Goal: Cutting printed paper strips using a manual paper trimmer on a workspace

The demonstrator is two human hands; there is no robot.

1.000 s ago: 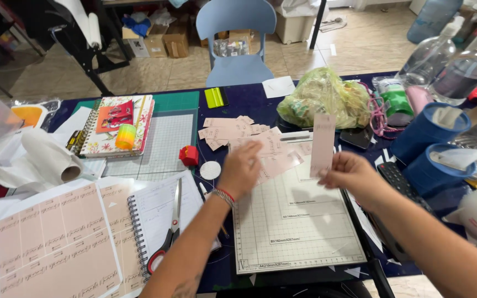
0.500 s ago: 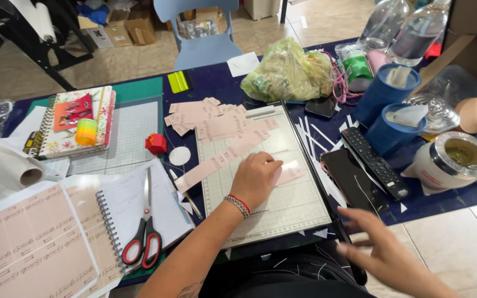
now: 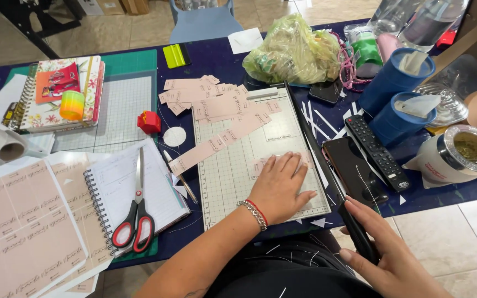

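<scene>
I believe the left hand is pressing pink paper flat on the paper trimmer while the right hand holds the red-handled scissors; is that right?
Not quite. The head view shows the right hand gripping the trimmer's black blade handle; the red-handled scissors lie on the spiral notebook. The left hand does press pink paper on the paper trimmer.

Home craft table, paper trimmer (image 3: 260, 160), scissors (image 3: 135, 215), remote control (image 3: 376, 153), tiled floor (image 3: 459, 232)
</scene>
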